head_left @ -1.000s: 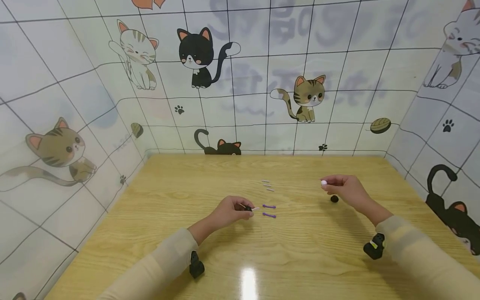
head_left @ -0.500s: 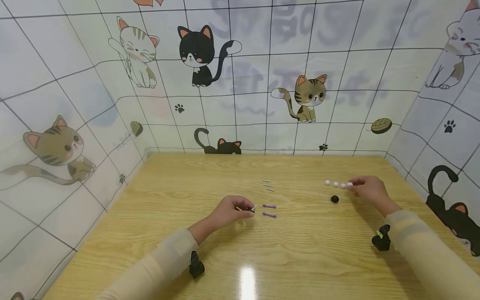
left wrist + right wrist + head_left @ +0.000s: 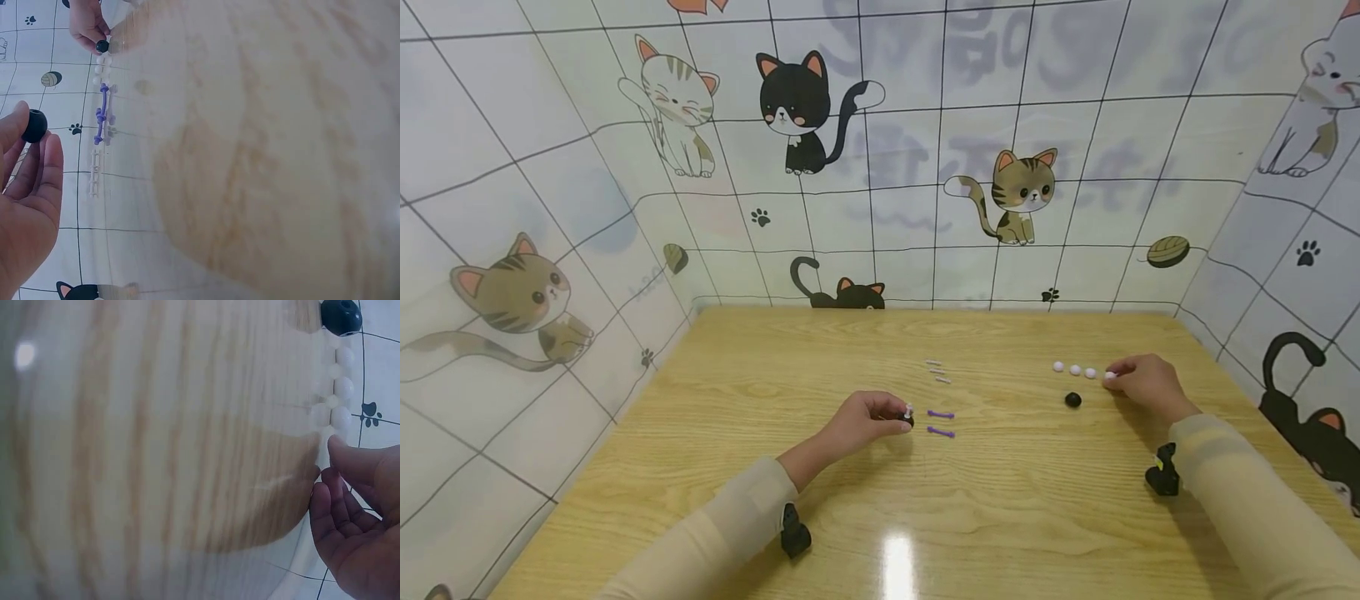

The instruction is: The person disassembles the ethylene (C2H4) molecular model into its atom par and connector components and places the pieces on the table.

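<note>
My left hand (image 3: 863, 423) pinches a small black ball (image 3: 907, 422) just above the table. A thin white piece (image 3: 908, 409) stands up at the ball, and the left wrist view shows a hole in the ball's top. My right hand (image 3: 1150, 385) has thumb and fingertips round a white ball (image 3: 1109, 377) at the right end of a row. Next to it in that row lie white balls (image 3: 1075, 370). A second black ball (image 3: 1072, 400) rests nearer to me. In the right wrist view the fingers hide most of the pinched ball.
Two purple rods (image 3: 941, 432) with knobbed ends lie right of my left hand. Beyond them are several short white rods (image 3: 937, 372). A cat-patterned sheet (image 3: 910, 208) walls off the back and sides of the wooden table (image 3: 985, 517).
My right hand has moved right, from the row's left end to its right end, and lowered a little. My left hand has turned the black ball, so the white piece now points up.
</note>
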Demonstrator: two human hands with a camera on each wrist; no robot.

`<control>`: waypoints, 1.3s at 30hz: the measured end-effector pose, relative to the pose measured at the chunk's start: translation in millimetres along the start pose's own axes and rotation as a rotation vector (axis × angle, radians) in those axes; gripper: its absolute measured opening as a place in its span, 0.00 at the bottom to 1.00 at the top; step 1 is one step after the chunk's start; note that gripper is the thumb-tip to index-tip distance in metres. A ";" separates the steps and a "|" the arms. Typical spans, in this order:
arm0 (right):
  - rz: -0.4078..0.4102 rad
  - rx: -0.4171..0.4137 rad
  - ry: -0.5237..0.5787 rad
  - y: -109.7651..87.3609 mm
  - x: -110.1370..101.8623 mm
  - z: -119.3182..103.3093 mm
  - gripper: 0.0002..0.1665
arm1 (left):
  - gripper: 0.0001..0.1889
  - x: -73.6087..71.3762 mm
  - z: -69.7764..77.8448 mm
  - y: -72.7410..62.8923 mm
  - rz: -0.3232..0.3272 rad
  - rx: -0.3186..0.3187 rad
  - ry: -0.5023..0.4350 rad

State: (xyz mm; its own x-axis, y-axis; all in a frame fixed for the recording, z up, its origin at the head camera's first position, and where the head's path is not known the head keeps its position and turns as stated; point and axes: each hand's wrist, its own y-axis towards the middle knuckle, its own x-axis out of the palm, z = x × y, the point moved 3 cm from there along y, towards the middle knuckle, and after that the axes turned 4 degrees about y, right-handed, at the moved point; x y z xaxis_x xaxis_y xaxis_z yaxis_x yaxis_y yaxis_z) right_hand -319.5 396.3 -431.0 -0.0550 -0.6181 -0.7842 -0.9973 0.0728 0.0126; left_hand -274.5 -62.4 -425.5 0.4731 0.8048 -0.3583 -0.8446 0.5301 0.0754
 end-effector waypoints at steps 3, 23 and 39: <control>-0.010 -0.001 -0.003 1.1 0.9 2.1 0.22 | 0.09 0.5 9.1 -4.1 -0.004 0.000 -0.016; -0.029 -0.002 -0.006 1.2 0.8 7.2 0.26 | 0.10 2.4 -3.8 0.2 -0.020 0.000 -0.060; 0.009 0.031 0.010 -10.5 -5.5 7.5 0.34 | 0.07 5.4 -8.6 3.5 -0.042 -0.034 -0.160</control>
State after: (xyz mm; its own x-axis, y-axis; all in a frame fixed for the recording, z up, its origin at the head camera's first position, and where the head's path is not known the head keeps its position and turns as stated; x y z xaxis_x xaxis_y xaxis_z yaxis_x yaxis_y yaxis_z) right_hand -308.4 404.8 -431.4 -0.0650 -0.6253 -0.7777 -0.9947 0.1031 0.0002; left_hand -277.1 -58.5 -435.1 0.5394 0.8160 -0.2076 -0.8302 0.5566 0.0309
